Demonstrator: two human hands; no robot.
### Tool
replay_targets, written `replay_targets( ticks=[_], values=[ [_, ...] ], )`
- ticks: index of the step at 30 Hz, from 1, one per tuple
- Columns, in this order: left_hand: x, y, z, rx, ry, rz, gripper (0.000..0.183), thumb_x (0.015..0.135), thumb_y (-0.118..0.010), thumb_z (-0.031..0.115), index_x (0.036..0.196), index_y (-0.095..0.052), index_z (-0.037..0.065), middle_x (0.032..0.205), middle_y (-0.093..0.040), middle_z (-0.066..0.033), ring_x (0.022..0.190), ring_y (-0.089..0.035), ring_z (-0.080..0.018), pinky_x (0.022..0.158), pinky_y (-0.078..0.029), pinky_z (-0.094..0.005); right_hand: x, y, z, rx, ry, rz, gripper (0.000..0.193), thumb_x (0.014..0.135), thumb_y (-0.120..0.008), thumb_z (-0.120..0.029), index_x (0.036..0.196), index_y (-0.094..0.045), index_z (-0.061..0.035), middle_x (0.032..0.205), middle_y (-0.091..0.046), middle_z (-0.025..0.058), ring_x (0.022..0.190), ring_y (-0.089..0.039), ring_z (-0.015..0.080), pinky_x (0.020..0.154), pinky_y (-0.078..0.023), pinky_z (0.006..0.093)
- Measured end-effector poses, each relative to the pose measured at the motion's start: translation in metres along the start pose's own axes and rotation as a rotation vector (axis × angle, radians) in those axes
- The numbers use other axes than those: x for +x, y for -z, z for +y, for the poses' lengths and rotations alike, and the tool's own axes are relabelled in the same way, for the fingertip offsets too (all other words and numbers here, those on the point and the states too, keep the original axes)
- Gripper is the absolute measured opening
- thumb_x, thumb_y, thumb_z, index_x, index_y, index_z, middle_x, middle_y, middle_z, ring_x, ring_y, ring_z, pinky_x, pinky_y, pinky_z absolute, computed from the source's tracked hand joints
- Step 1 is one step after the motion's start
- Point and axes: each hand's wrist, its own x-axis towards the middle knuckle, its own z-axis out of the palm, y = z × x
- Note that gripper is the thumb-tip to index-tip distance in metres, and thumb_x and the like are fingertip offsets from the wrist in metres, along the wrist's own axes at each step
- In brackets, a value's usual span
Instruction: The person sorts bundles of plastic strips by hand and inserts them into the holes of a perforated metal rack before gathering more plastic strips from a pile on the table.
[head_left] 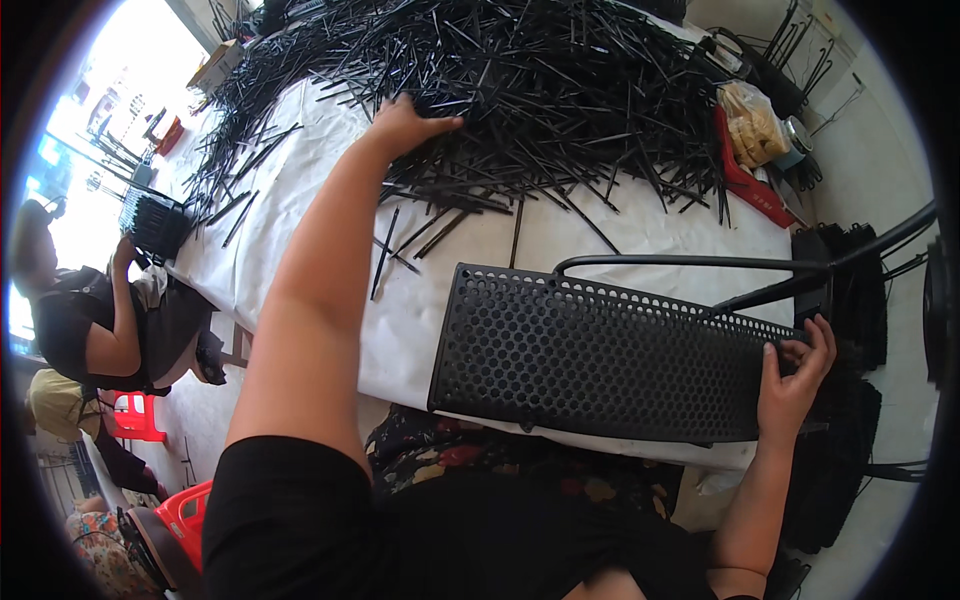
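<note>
A large heap of thin black strips [560, 90] covers the far part of the table. My left hand [405, 127] reaches out over its near edge, with the thumb stretched to the right and apart from the fingers. Nothing shows in that hand, though the strips and the hand itself partly hide the fingertips. In front of me lies a long black perforated panel [600, 355] with rows of round holes and a bent black tube along its far side. My right hand [797, 380] grips the panel's right end, fingers hooked over the edge.
White sheeting [300, 215] covers the table. A red tray [750, 185] stands at the far right beside a plastic bag of tan pieces [752, 122]. Black bristly parts [835, 400] hang or stand right of the table. Another person [95, 310] works at the left, near a red stool [138, 417].
</note>
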Motion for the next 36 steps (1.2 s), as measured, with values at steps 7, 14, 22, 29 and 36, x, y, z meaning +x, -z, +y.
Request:
replay_targets(
  ticks=[7, 14, 22, 29, 36],
  values=[
    [0.013, -0.020, 0.000, -0.039, -0.104, 0.225, 0.108, 0.068, -0.065, 0.075, 0.141, -0.041, 0.001, 0.142, -0.040, -0.0295, 0.134, -0.039, -0.0407, 0.109, -0.034, -0.0446, 0.001, -0.006, -0.011, -0.044, -0.040, 0.017, 0.042, 0.083, -0.066, 0.000, 0.122, -0.051, -0.0034, 0.130, -0.047, 0.0133, 0.092, -0.058, 0.0204, 0.084, -0.047, 0.0327],
    [-0.057, -0.029, 0.035, 0.111, -0.069, 0.246, 0.088, 0.074, -0.060, 0.074, 0.141, -0.047, 0.017, 0.140, -0.043, -0.0292, 0.130, -0.044, -0.0394, 0.105, -0.039, -0.0455, 0.004, -0.003, -0.014, -0.171, 0.052, -0.104, 0.011, 0.084, -0.064, -0.007, 0.091, -0.060, 0.0013, 0.099, -0.064, 0.0134, 0.099, -0.059, 0.0324, 0.089, -0.044, 0.0385],
    [-0.082, -0.021, 0.007, 0.053, -0.386, 0.373, 0.071, 0.075, -0.068, 0.064, 0.121, -0.062, 0.011, 0.120, -0.058, -0.0167, 0.113, -0.057, -0.0330, 0.094, -0.047, -0.0403, 0.000, -0.007, -0.015, 0.016, -0.017, 0.070, 0.020, 0.085, -0.064, -0.005, 0.104, -0.060, -0.0005, 0.102, -0.061, 0.0141, 0.095, -0.060, 0.0272, 0.084, -0.048, 0.0370],
    [-0.025, -0.024, 0.021, 0.008, 0.065, 0.097, 0.099, 0.070, -0.061, 0.076, 0.123, -0.053, -0.007, 0.121, -0.058, -0.0260, 0.123, -0.051, -0.0368, 0.103, -0.040, -0.0445, 0.007, 0.001, -0.012, -0.217, 0.183, -0.155, 0.018, 0.084, -0.066, -0.004, 0.101, -0.062, -0.0002, 0.100, -0.062, 0.0133, 0.093, -0.060, 0.0277, 0.084, -0.048, 0.0359],
    [-0.071, -0.042, 0.024, 0.025, -0.210, 0.442, 0.071, 0.075, -0.070, 0.061, 0.117, -0.055, 0.006, 0.107, -0.065, -0.0188, 0.100, -0.063, -0.0333, 0.087, -0.049, -0.0421, 0.002, -0.001, -0.004, -0.126, 0.097, -0.114, 0.021, 0.084, -0.066, -0.004, 0.105, -0.061, -0.0015, 0.108, -0.061, 0.0127, 0.089, -0.061, 0.0249, 0.085, -0.047, 0.0342]
  ],
)
